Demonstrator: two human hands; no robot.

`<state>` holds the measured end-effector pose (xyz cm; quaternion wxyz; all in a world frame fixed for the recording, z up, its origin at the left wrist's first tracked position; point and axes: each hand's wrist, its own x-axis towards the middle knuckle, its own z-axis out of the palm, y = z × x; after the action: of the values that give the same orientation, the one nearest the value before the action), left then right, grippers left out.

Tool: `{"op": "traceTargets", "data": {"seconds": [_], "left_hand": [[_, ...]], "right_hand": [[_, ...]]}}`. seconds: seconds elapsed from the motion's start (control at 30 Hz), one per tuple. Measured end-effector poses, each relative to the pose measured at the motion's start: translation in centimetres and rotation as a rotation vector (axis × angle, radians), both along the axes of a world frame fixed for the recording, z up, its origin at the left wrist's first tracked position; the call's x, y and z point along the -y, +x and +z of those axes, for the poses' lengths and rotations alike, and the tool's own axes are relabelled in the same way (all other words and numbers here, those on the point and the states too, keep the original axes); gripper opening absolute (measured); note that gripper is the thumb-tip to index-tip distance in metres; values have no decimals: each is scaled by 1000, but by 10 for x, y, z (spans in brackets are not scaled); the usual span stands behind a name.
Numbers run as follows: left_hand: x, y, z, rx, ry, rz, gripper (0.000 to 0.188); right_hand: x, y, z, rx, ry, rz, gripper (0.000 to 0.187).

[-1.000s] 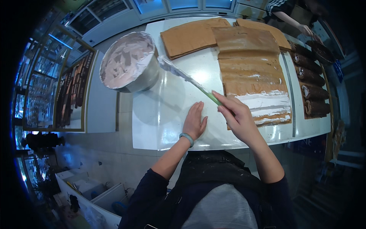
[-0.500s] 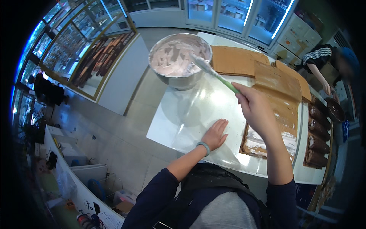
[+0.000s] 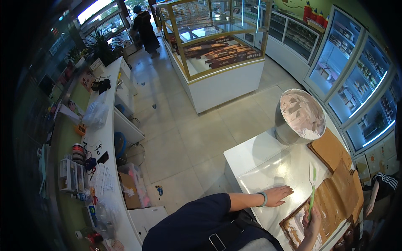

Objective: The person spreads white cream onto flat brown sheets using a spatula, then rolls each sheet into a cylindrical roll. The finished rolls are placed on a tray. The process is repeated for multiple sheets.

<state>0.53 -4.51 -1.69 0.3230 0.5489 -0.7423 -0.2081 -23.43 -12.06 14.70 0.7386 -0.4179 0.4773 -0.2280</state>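
Note:
My right hand (image 3: 312, 226) is closed around the green handle of a spatula (image 3: 313, 188), whose pale blade points away from me. Under and beside that hand lies a brown sheet of cake (image 3: 326, 205) with whitish cream (image 3: 295, 226) smeared over its near left part. My left hand (image 3: 279, 195), a band at its wrist, rests flat and open on the glossy white table (image 3: 259, 167), holding nothing. At the table's far end stands a large metal bowl (image 3: 289, 134) of pale pinkish cream. Further brown cake sheets (image 3: 331, 150) lie beside it.
A co-worker's striped sleeve (image 3: 387, 180) and arm show at the right edge. A glass display case (image 3: 224, 77) stands ahead, lit fridges (image 3: 356, 90) at the far right. Along the left runs a cluttered white counter (image 3: 109, 129). Another person (image 3: 145, 31) is in the far background.
My view has swung to the left. The spatula has moved from the bowl's rim to over the cake sheet area, still in my right hand. My left hand stays flat on the table.

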Motion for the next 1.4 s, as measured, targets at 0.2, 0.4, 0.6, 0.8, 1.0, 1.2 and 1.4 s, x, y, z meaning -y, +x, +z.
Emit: {"op": "traceTargets", "data": {"seconds": [0.2, 0.4, 0.6, 0.8, 1.0, 1.2, 1.4], "left_hand": [[-2, 1, 6, -4, 15, 10, 69], [-1, -1, 1, -30, 11, 13, 70], [1, -1, -2, -18, 40, -1, 71], [0, 1, 5, -70, 35, 11, 70], [-2, 5, 16, 5, 8, 7, 65], [-4, 7, 25, -44, 21, 29, 64], [-3, 10, 24, -58, -24, 12, 64]], "right_hand": [[-30, -5, -6, 116, -84, -74, 40], [-48, 4, -13, 88, -42, -6, 41], [-55, -2, -10, 136, -30, -44, 45], [-48, -3, 11, 99, -63, -36, 51], [15, 35, 86, -168, -513, 102, 37], [100, 126, 161, -942, -1566, 374, 30], [104, 223, 209, -1661, -1565, 1000, 15]]}}
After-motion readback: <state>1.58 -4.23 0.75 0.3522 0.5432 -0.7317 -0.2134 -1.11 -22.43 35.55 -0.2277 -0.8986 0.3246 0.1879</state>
